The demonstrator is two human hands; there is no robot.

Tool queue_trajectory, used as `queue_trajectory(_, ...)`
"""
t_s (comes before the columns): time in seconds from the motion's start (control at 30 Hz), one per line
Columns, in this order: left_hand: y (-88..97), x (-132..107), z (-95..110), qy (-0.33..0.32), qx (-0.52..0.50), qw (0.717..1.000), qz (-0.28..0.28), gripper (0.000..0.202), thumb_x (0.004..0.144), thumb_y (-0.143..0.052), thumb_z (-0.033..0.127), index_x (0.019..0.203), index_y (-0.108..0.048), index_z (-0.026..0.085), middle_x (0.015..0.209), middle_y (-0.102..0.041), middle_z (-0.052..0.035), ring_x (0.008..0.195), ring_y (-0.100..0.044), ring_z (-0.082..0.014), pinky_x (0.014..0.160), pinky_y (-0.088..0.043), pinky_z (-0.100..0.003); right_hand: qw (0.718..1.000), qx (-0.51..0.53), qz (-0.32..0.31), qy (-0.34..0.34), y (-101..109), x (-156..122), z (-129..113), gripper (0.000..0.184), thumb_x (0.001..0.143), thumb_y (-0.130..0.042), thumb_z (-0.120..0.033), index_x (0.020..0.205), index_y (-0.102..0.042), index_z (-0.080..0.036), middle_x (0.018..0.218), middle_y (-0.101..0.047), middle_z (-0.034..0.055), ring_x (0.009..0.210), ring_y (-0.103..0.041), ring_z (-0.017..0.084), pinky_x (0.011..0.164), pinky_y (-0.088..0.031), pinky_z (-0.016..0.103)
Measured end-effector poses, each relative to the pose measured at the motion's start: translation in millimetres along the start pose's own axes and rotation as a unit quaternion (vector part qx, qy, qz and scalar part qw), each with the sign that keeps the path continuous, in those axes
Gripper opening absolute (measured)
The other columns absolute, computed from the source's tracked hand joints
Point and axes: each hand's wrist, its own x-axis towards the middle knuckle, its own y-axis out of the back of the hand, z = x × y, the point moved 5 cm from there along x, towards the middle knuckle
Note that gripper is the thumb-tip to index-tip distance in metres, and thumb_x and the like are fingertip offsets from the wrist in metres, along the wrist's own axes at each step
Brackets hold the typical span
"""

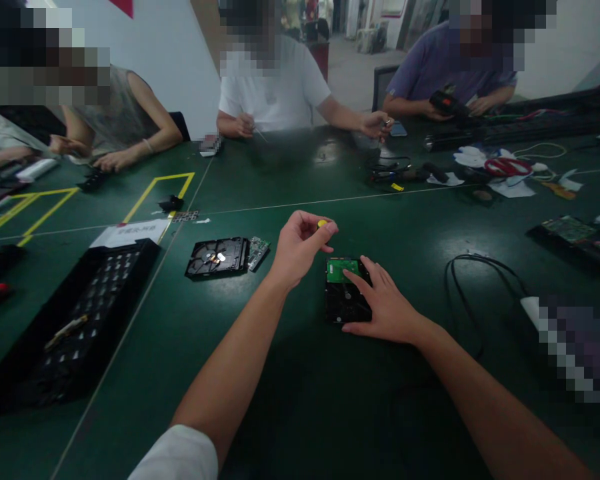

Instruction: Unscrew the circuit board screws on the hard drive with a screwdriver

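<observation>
My left hand (pixel 300 250) is closed in a pinch around a small yellow-capped tool (pixel 323 225); only its yellow end shows, the rest is hidden by the fingers. It is held just above and left of a hard drive (pixel 341 303) with a green circuit board on its upper face. My right hand (pixel 385 300) grips this drive from the right, thumb at the near edge and fingers across the board and far edge. Left of my left hand lies another black hard drive (pixel 217 258), with a loose circuit board (pixel 258 253) touching or beside its right end.
A long black tray (pixel 95 300) lies at the left near a white paper label (pixel 130 232). A black cable (pixel 460 287) loops at the right, below a device with a circuit board (pixel 570 230). Several people sit across the green table (pixel 260 180), their hands on other parts.
</observation>
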Motion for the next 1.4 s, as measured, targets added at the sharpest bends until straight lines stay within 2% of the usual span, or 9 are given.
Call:
queue_trajectory(0.13,-1.1,0,3,-0.012,0.005,0.999,-0.036,0.026,0.094,-0.074,0.043,0.111,-0.067,0.024,0.097,-0.071,-0.0036,0.093,-0.071,-0.0168,0.060,-0.057,-0.021,1.000,0.002,0.000,0.000,0,0,0,0.117,0.076,-0.065,-0.090,0.168,-0.029,-0.026,0.179,0.002,0.0179,0.162,-0.009,0.050,0.128,-0.018,0.069)
queue_trajectory(0.23,-2.8,-1,3,0.001,0.000,0.998,-0.066,0.026,0.101,-0.063,0.046,0.109,-0.075,0.024,0.100,-0.071,-0.0062,0.096,-0.069,-0.0178,0.062,-0.057,-0.022,1.000,0.000,0.002,0.004,0,0,0,0.117,0.077,-0.064,-0.090,0.168,-0.029,-0.025,0.179,0.001,0.0191,0.163,-0.009,0.050,0.129,-0.017,0.069)
queue_trajectory(0.33,-5.3,-2,3,0.018,-0.026,0.996,-0.083,0.028,0.101,-0.062,0.046,0.109,-0.076,0.024,0.106,-0.071,-0.0070,0.101,-0.068,-0.0192,0.068,-0.061,-0.025,1.000,-0.001,0.006,0.007,-1,0,1,0.117,0.077,-0.064,-0.090,0.168,-0.029,-0.025,0.179,0.000,0.0194,0.163,-0.010,0.050,0.129,-0.017,0.069)
queue_trajectory(0.67,-1.0,-2,5,-0.047,0.097,0.994,0.000,0.034,0.084,-0.086,0.046,0.095,-0.067,0.020,0.094,-0.067,-0.0034,0.084,-0.064,-0.0144,0.065,-0.057,-0.022,1.000,0.007,-0.001,0.000,1,-1,1,0.117,0.077,-0.065,-0.089,0.169,-0.028,-0.027,0.179,0.002,0.0162,0.163,-0.008,0.049,0.129,-0.015,0.069)
queue_trajectory(0.8,0.8,-1,0,-0.043,0.097,0.994,0.011,0.039,0.083,-0.087,0.048,0.093,-0.061,0.021,0.090,-0.061,-0.0012,0.079,-0.061,-0.0128,0.062,-0.056,-0.021,1.000,0.006,-0.009,-0.003,0,-1,1,0.118,0.076,-0.064,-0.090,0.169,-0.028,-0.027,0.179,0.004,0.0173,0.163,-0.008,0.050,0.129,-0.016,0.069)
queue_trajectory(0.9,1.5,0,-1,-0.055,0.086,0.995,-0.013,0.034,0.091,-0.079,0.048,0.108,-0.064,0.023,0.092,-0.062,-0.0011,0.082,-0.062,-0.0137,0.062,-0.057,-0.021,1.000,0.006,-0.004,-0.001,0,-1,2,0.118,0.076,-0.065,-0.090,0.168,-0.028,-0.026,0.179,0.003,0.0169,0.162,-0.008,0.051,0.129,-0.016,0.069)
queue_trajectory(1.0,1.4,1,3,-0.079,0.126,0.987,-0.053,0.032,0.100,-0.067,0.047,0.124,-0.068,0.025,0.097,-0.066,-0.0033,0.088,-0.066,-0.0148,0.065,-0.058,-0.021,1.000,0.006,0.002,0.003,0,0,1,0.118,0.076,-0.066,-0.089,0.168,-0.030,-0.025,0.179,0.002,0.0165,0.162,-0.010,0.051,0.129,-0.016,0.069)
queue_trajectory(1.13,1.2,0,8,-0.070,0.121,0.987,-0.083,0.033,0.105,-0.058,0.047,0.125,-0.070,0.023,0.110,-0.072,-0.0080,0.097,-0.071,-0.0187,0.064,-0.060,-0.022,1.000,0.001,-0.001,-0.003,-1,0,2,0.118,0.075,-0.066,-0.090,0.168,-0.030,-0.025,0.179,0.003,0.0161,0.162,-0.011,0.051,0.129,-0.017,0.068)
queue_trajectory(1.4,-3.8,-4,9,-0.040,0.047,0.990,-0.125,0.033,0.107,-0.053,0.043,0.121,-0.071,0.020,0.108,-0.072,-0.0093,0.102,-0.070,-0.0206,0.068,-0.063,-0.027,1.000,0.000,0.008,0.007,-1,-1,1,0.117,0.076,-0.064,-0.090,0.168,-0.030,-0.026,0.179,0.001,0.0173,0.162,-0.011,0.050,0.129,-0.017,0.068)
